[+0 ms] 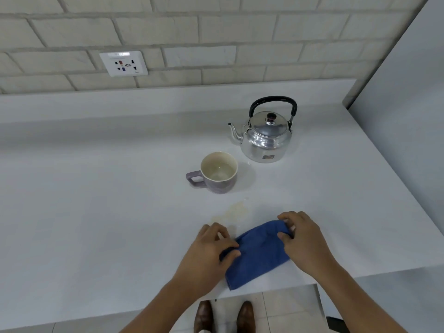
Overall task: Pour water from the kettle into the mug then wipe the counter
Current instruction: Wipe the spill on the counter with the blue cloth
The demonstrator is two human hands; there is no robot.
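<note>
Seeing both hands gripping blue cloth (258, 253) on desk (96, 212): left hand (211, 248) fingers pinching near edge, right hand (305, 239) fingers pinching far corner.

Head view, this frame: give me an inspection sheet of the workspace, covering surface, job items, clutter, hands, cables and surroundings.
Surface: white counter, with a faint yellowish wet patch between the mug and the cloth.
Job's things: steel kettle upright, lid on, spout pointing left; purple mug in front of it, handle to the left, water inside; blue cloth folded near the counter's front edge.
Clutter: nothing seen.
Hands: left hand pinches the cloth's left edge; right hand grips its far right corner.
Cables: nothing seen.
Surroundings: light brick wall with a socket plate; tiled floor and brown shoes below the counter edge.
</note>
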